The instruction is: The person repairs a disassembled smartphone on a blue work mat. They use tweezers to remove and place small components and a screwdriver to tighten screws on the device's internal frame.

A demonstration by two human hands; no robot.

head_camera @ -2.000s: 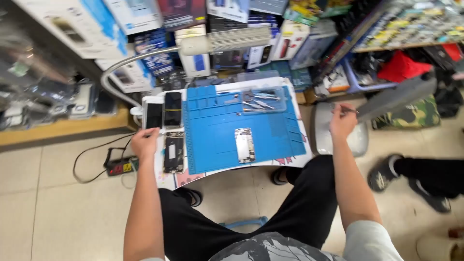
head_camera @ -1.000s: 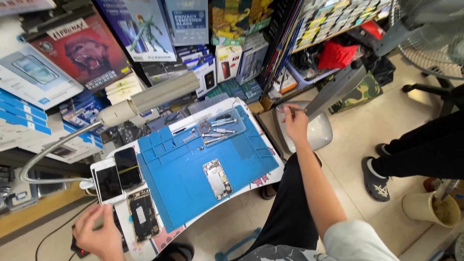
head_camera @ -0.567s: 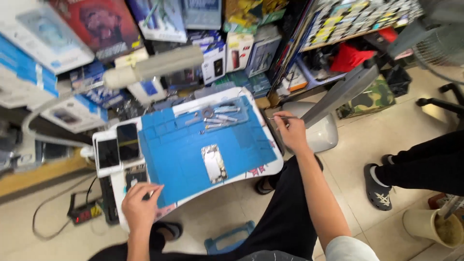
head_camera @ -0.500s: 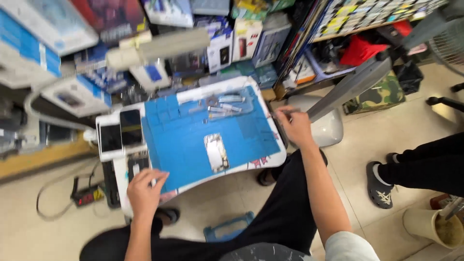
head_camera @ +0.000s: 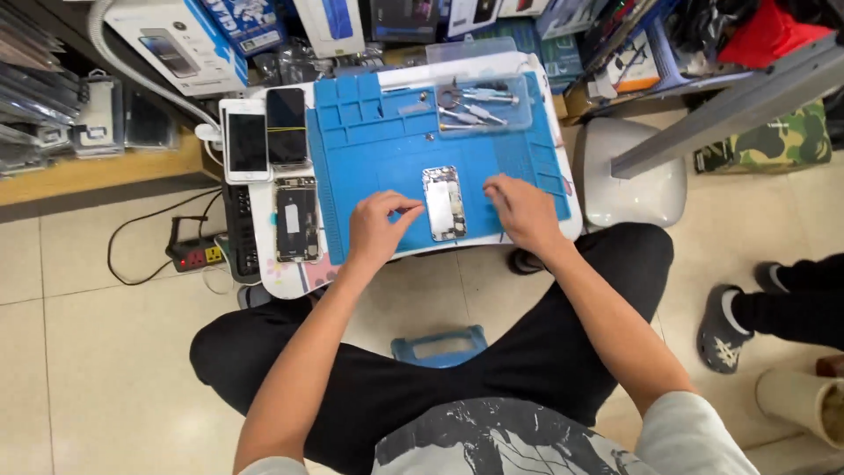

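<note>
An opened phone body [head_camera: 444,202] lies on a blue repair mat [head_camera: 378,149] on a small white table. My left hand [head_camera: 378,230] rests on the mat just left of the phone, fingers curled, thumb and forefinger reaching toward its edge. My right hand [head_camera: 520,209] lies on the mat just right of the phone, fingers bent. Neither hand visibly holds anything. Several metal tools [head_camera: 475,107] lie in a clear tray at the mat's far right.
Left of the mat are a white phone [head_camera: 246,141], a black phone [head_camera: 287,126] and another opened phone [head_camera: 297,220]. A power strip [head_camera: 195,256] sits on the floor. A white stool [head_camera: 635,180], a blue step [head_camera: 440,345] and another person's shoe [head_camera: 723,330] are nearby.
Both hands have come in from the table's edges to the mat, either side of the opened phone. The view has swung to look straight down.
</note>
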